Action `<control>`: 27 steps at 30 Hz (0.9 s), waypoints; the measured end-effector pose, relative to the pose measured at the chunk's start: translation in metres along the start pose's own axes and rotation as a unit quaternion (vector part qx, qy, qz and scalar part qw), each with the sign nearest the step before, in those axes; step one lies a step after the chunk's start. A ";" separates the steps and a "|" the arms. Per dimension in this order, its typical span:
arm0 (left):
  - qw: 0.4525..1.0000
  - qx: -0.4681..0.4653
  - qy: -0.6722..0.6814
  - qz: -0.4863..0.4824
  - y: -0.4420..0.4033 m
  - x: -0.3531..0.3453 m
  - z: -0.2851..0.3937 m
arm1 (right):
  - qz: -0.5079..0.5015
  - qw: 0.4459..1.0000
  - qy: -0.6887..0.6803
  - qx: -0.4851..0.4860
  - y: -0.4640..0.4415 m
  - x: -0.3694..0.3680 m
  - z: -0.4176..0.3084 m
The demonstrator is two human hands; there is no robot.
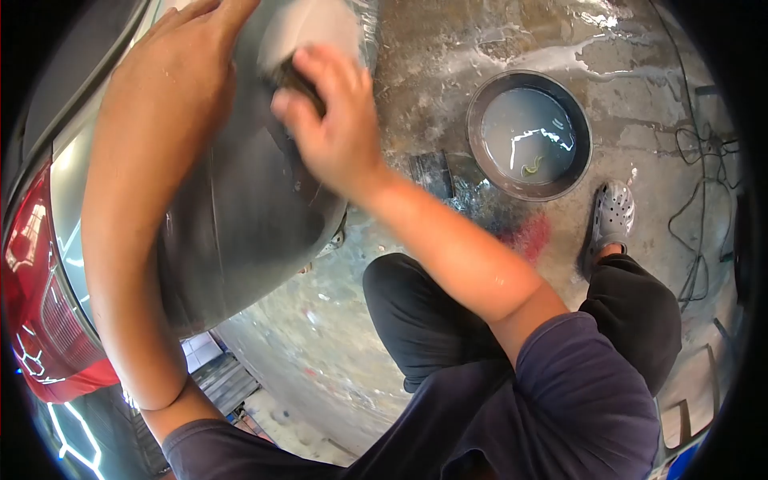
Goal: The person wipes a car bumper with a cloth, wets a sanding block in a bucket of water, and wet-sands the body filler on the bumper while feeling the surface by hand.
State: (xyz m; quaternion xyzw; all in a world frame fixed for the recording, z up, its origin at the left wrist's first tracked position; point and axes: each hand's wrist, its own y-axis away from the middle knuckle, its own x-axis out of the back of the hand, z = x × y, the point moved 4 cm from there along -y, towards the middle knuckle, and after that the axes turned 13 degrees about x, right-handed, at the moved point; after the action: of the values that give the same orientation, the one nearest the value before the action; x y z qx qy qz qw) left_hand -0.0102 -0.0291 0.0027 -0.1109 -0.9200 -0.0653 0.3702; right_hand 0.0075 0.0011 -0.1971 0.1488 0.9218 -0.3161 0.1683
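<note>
My right hand [340,120], smeared by motion, has its thumb and fingers closed around a dark sanding block [304,86]. The block rests against the dark grey bumper [248,232] of a car, beside a pale patch [312,32] on it. My left hand [180,60] lies on the car's body at the upper left. Its fingers stretch toward the top edge, where their tips are partly cut off, and I see nothing held in it.
A dark basin [475,140] of cloudy water stands on the wet concrete floor [432,48], a dark flat piece [432,174] near it. Cables [702,192] trail at the right. A red tail light [28,232] is at the left. My foot wears a grey clog [614,212].
</note>
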 end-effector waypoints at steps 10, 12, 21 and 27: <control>0.999 0.032 0.027 0.008 0.005 0.020 0.022 | -0.010 0.986 0.056 -0.156 -0.067 -0.018 0.085; 0.999 0.025 0.035 0.001 0.005 0.016 0.018 | -0.050 0.981 0.091 -0.164 -0.065 -0.016 0.074; 0.999 -0.031 0.022 0.023 0.004 -0.016 -0.006 | -0.061 0.996 0.037 -0.054 0.022 -0.005 0.021; 1.000 -0.023 0.020 -0.004 0.006 -0.017 -0.004 | -0.036 0.987 -0.083 -0.135 -0.054 -0.012 0.055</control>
State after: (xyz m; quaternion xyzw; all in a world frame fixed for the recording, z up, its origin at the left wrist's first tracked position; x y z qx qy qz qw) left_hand 0.0059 -0.0268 -0.0059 -0.1149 -0.9111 -0.0900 0.3855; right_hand 0.0094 -0.0764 -0.2048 0.0649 0.9436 -0.2060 0.2511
